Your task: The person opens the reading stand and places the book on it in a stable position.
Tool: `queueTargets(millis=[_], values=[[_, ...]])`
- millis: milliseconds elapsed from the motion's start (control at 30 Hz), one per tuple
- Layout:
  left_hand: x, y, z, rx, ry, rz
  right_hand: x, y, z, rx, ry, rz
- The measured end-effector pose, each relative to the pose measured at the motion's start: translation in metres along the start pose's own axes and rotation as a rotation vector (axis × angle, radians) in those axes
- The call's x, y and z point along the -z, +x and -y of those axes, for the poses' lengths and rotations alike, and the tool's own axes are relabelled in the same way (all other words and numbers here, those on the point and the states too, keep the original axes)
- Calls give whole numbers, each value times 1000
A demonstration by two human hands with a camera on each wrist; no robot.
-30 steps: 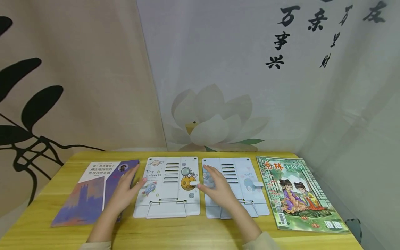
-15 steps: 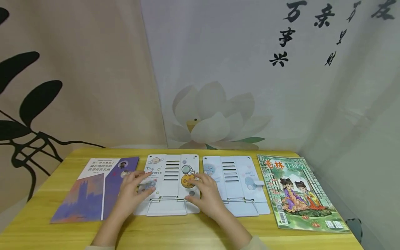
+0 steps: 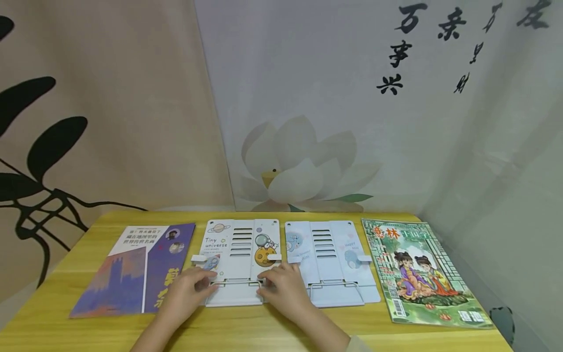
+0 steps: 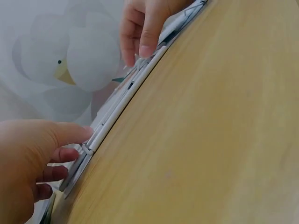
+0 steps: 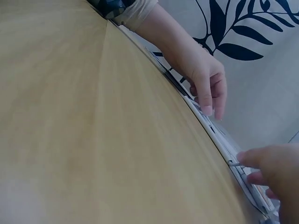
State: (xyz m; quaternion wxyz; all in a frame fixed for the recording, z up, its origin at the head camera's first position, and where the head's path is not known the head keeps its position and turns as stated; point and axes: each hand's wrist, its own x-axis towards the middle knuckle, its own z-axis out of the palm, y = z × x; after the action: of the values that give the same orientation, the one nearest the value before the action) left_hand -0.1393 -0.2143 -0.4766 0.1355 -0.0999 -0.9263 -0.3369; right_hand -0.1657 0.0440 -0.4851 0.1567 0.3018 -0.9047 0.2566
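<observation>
A white book stand (image 3: pixel 241 264) with "Tiny universe", rocket and astronaut pictures lies flat on the table, its wire bracket (image 3: pixel 237 282) along the lower part. At the bracket's left end is my left hand (image 3: pixel 186 293), thumb and index finger bent with a gap between their tips. My right hand (image 3: pixel 288 291) sits at the other end in the same posture, partly covering the stand's lower right corner. In the left wrist view, my left thumb (image 4: pixel 84 134) reaches the stand's edge by the wire. The right wrist view has my right thumb (image 5: pixel 244 157) right at the wire.
A second, pale blue and white book stand (image 3: pixel 323 269) lies flat to the right. A purple book (image 3: pixel 119 278) is at the left and a green magazine (image 3: pixel 426 308) at the right. Behind the wooden table (image 3: pixel 220 337) hangs a printed curtain (image 3: pixel 308 63).
Both hands have come inward and down from above the stands to the ends of the left stand's wire bracket. White side clips and the purple book's cover are more exposed. The stands have stayed put.
</observation>
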Motion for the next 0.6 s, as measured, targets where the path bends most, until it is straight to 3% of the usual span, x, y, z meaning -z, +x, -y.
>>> queueTargets(millis=[333,600], values=[[3,-3,-2,29,78,79,-4,-5,10,-42,136,32],[2,0,2,30,-107,133,-4,-5,9,-111,271,55]])
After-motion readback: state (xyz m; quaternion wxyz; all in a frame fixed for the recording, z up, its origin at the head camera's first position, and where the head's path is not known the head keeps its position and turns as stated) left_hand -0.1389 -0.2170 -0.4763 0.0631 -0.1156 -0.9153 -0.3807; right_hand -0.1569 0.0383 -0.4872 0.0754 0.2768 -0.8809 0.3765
